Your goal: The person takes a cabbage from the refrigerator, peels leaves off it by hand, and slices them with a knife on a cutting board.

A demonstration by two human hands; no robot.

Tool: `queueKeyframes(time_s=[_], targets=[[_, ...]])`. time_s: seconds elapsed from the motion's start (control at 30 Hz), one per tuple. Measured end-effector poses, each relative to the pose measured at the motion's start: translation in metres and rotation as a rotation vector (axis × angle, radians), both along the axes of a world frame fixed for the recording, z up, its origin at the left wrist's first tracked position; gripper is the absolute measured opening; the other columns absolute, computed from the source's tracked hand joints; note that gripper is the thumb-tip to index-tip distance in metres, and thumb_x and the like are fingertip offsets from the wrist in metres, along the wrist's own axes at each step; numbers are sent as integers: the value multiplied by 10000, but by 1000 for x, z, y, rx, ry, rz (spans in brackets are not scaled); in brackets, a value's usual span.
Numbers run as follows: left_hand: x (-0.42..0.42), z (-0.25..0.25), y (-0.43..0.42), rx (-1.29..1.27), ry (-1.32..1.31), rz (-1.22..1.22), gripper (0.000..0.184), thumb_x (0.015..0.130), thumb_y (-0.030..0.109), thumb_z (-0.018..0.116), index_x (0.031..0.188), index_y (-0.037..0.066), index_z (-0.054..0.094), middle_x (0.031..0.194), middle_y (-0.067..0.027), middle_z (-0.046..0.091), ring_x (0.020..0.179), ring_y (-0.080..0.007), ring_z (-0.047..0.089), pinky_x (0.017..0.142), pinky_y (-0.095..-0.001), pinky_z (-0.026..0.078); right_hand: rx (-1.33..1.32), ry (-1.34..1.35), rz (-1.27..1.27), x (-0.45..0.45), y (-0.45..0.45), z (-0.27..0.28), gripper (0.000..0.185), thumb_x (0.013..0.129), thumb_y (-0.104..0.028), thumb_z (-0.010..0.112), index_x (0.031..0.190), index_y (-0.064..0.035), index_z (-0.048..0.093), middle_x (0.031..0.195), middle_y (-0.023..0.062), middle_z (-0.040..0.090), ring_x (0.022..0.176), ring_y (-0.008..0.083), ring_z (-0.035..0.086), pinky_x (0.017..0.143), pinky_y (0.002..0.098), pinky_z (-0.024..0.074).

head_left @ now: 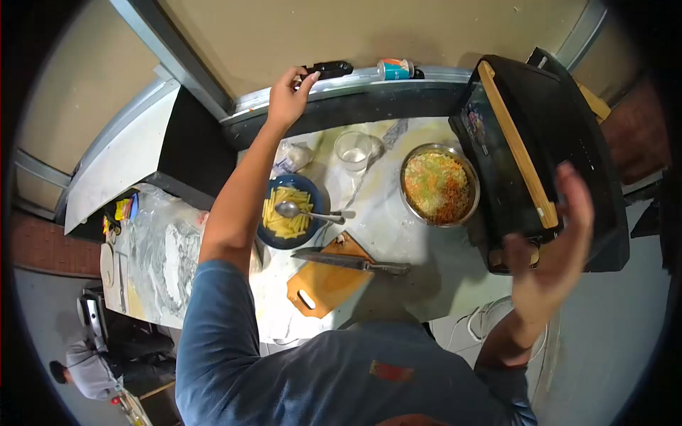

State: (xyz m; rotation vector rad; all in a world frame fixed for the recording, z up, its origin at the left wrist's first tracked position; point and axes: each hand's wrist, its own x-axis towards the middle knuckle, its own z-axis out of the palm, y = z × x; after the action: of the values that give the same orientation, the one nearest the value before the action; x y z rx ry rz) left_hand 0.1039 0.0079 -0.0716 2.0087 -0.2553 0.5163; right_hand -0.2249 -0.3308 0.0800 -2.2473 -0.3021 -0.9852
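Note:
My left hand (290,98) reaches up to the ledge by the wall, its thumb and fingers closed on one end of a slim black object (332,69) whose kind I cannot make out. Blurred by motion, my right hand (550,266) is raised in front of the black oven (561,135) with a wooden handle, fingers apart and holding nothing. Below my left forearm, a blue bowl (321,195) holds pale cut sticks, with a metal spoon (288,209) lying across them. A knife (334,260) rests over the wooden cutting board (323,287).
A steel bowl (477,192) of shredded, layered food stands beside the oven. Behind are a clear glass (353,150) and a plastic bag (293,156). A can (395,69) lies on the ledge. Plastic sheeting (160,241) covers the left side; a person (89,373) is at lower left.

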Motion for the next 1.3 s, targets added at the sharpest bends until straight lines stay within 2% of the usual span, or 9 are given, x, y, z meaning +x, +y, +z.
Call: queueKeyframes(time_s=[0.13,0.33,0.57,0.77,0.87,0.97,1.03,1.13,1.3], targets=[[75,-56,14,148,17,51,370,892,420,747,981,70,667,760,-121,665,645,-201,589,621,-345,475,12,177,88,-11,-8,-58,731,722,-71,803,1381,42,505,1402,225,527,1301,353,514,1103,425,391],[94,-86,4,245,140,88,331,890,425,741,992,113,694,876,-104,715,742,-244,637,716,-369,506,90,466,-38,-36,-18,-106,640,745,34,761,1346,22,544,1366,195,566,1279,351,534,1086,426,408],[127,-107,24,557,-69,20,224,886,381,733,971,176,768,1150,-74,713,1033,-325,677,866,-415,535,207,618,-85,-50,-23,-111,603,748,64,744,1321,-4,568,1330,189,591,1245,334,565,1078,421,414],[127,-100,25,661,-25,-36,258,922,412,680,1082,240,785,1325,-177,629,1209,-363,606,1018,-438,481,252,671,-187,-73,-16,-106,560,753,84,735,1286,-10,594,1264,158,646,1220,296,599,1069,385,424],[119,-66,5,650,-194,-49,282,944,399,661,1076,184,787,1212,-184,689,1128,-338,660,958,-411,509,318,662,-251,-95,-7,-101,472,781,46,744,1236,-25,643,1256,154,660,1199,292,614,1057,378,433],[79,4,-34,379,4,-240,348,972,396,640,1008,80,781,997,-140,751,949,-249,702,846,-354,526,379,601,-263,-123,-3,-100,381,811,19,737,1185,-14,674,1204,150,683,1165,285,632,1036,375,447],[40,46,-71,221,-47,-333,463,989,400,626,764,6,716,658,-50,666,645,-129,600,629,-285,477,403,539,-307,-143,-1,-105,318,821,23,732,1135,-5,692,1114,137,708,1083,255,661,965,353,479],[-32,102,-118,143,169,-518,528,986,383,647,592,41,573,537,28,503,516,-58,435,500,-260,366,471,422,-362,-173,-2,-111,200,843,26,725,1041,0,718,961,111,719,861,207,672,793,303,495],[-155,126,-188,140,54,-772,476,954,199,657,542,62,461,518,84,417,492,-39,371,472,-262,288,505,302,-478,-245,-16,-114,98,841,15,741,938,7,730,905,107,722,846,204,670,782,307,501]])
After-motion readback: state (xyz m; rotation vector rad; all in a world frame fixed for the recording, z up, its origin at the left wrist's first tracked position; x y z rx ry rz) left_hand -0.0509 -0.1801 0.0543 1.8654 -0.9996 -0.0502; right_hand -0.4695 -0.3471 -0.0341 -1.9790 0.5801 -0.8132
